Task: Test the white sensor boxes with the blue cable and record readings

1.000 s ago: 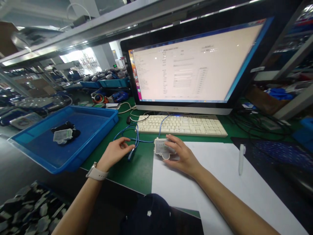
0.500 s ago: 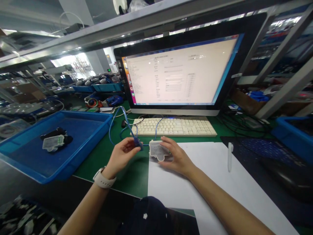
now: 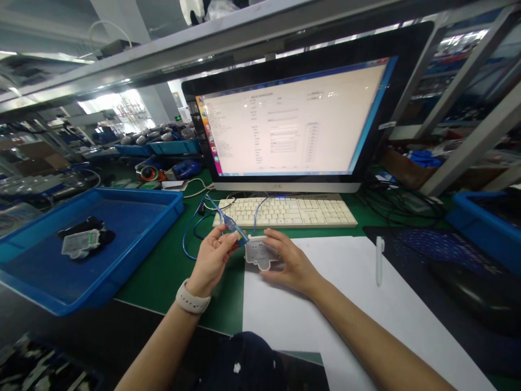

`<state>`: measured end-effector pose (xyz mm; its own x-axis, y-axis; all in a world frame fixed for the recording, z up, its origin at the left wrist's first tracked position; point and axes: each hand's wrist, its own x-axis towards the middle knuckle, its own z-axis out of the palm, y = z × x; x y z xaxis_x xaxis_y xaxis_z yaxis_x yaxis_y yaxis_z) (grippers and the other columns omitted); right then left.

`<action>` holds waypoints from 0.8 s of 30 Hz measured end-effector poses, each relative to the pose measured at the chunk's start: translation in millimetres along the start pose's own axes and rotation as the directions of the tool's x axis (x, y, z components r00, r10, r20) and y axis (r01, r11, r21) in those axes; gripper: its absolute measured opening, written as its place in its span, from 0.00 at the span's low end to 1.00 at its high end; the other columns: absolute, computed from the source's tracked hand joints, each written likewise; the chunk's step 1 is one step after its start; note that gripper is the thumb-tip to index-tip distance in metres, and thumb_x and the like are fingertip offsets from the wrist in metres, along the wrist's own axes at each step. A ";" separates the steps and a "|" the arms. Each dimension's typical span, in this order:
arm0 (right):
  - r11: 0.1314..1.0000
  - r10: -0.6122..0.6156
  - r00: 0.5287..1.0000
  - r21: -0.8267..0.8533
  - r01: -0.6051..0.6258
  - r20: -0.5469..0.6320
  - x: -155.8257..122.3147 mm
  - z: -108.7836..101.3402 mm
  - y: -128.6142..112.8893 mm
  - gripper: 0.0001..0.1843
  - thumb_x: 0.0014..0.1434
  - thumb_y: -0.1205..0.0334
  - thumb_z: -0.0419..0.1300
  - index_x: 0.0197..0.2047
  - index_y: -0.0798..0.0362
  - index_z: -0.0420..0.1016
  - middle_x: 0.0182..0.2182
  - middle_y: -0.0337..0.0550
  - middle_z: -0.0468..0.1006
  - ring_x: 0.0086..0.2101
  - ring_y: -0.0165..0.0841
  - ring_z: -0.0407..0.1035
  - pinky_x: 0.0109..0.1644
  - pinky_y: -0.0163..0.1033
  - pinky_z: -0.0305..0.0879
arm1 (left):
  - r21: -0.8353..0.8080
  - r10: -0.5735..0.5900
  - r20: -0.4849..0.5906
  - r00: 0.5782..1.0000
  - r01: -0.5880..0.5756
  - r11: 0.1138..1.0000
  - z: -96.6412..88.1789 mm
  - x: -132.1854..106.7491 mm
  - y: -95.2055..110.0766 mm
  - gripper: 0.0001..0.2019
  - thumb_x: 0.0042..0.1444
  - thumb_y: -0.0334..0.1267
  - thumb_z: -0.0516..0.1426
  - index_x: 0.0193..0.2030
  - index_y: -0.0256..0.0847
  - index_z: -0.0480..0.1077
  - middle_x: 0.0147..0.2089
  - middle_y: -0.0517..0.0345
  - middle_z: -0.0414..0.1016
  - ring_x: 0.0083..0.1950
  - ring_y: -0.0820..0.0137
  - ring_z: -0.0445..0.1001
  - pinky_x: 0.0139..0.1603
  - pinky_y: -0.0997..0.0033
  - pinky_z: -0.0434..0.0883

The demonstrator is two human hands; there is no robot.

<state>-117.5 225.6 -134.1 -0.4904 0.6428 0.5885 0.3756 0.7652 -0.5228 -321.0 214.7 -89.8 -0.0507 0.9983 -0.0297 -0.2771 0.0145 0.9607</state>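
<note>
Between the thumb and fingers of my left hand [image 3: 215, 252] is a blue USB cable plug [image 3: 236, 231]; its tip points right, close to the upper left of a small pale plastic box. My right hand [image 3: 292, 262] grips this plastic box [image 3: 261, 253] by its right side, thumb below and fingers above, over the edge of the white paper [image 3: 309, 304]. Small marks show on the box's face. Whether plug and box touch I cannot tell. The blue cable [image 3: 188, 239] loops behind my left hand toward the keyboard.
A white keyboard [image 3: 285, 213] lies under the monitor [image 3: 285, 125]. On the left, a blue tray [image 3: 134, 260] holds a similar box [image 3: 80, 243] with a black part. A pen [image 3: 379, 260] rests on the paper, and a black mouse [image 3: 468, 285] sits on a dark mouse pad at right.
My left hand has moved right and turned, bringing the cable plug up beside the plastic box. The right hand keeps its grip on the box. The view has shifted slightly.
</note>
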 end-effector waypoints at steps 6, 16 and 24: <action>1.000 -0.008 1.000 -0.004 0.008 0.001 0.2 -0.3 0.2 0.37 0.47 0.61 0.66 0.59 0.48 0.56 0.57 0.54 0.61 0.57 0.42 0.58 0.56 0.52 0.64 | 0.413 0.355 0.073 0.932 -0.352 0.840 2.1 -2.1 -24.7 0.14 0.50 0.39 0.62 0.42 0.39 0.67 0.42 0.51 0.77 0.45 0.64 0.76 0.51 0.62 0.71; 1.000 -0.008 1.000 -0.007 0.008 -0.014 -0.1 0.7 1.5 0.38 0.47 0.60 0.66 0.60 0.48 0.56 0.56 0.54 0.62 0.57 0.42 0.59 0.57 0.52 0.63 | 0.549 0.471 0.195 0.860 -0.493 0.675 2.3 -5.3 -33.5 0.11 0.55 0.36 0.58 0.46 0.42 0.70 0.46 0.54 0.77 0.47 0.65 0.75 0.50 0.65 0.72; 1.000 0.004 1.000 -0.009 -0.004 -0.010 0.7 -0.6 -0.2 0.39 0.46 0.62 0.66 0.60 0.47 0.56 0.56 0.53 0.62 0.57 0.42 0.59 0.56 0.51 0.63 | 0.556 0.503 0.208 0.839 -0.524 0.645 1.9 -4.3 -35.5 0.11 0.56 0.35 0.58 0.47 0.42 0.70 0.46 0.55 0.77 0.47 0.66 0.76 0.50 0.66 0.72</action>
<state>-117.5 225.9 -133.2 -0.4808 0.6464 0.5924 0.3847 0.7627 -0.5199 -309.1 210.0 -123.2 0.0177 0.8567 0.5155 0.3818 -0.4823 0.7885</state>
